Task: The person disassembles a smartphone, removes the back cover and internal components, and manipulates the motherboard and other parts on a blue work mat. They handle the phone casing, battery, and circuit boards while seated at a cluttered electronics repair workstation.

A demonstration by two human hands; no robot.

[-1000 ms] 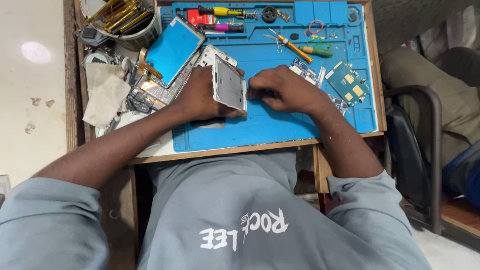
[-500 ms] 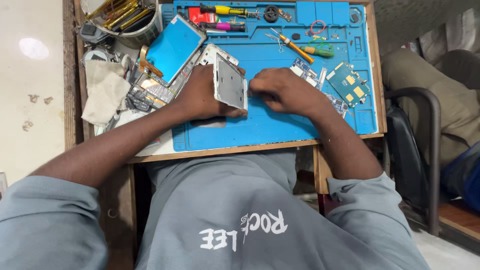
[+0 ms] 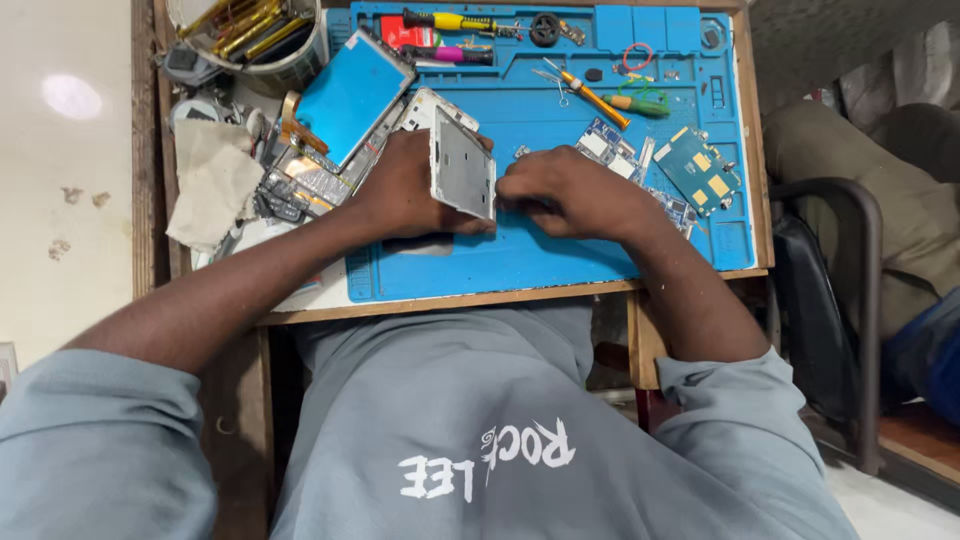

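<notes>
My left hand [image 3: 405,190] grips a white phone frame [image 3: 463,165] and holds it tilted up on its edge over the blue work mat [image 3: 560,260]. My right hand [image 3: 560,190] is closed in a fist right beside the frame's right edge, fingertips touching it. Whether a small tool or part sits in those fingers is hidden. A phone screen with a blue face [image 3: 350,95] lies just left of my left hand.
Green circuit boards [image 3: 700,175] and small parts lie right of my right hand. Screwdrivers [image 3: 590,95] and tweezers rest at the mat's far side. A tub of tools [image 3: 250,35] and a cloth [image 3: 215,180] sit at left. A chair [image 3: 830,280] stands at right.
Both hands stay on the phone frame almost unmoved. The view has shifted slightly.
</notes>
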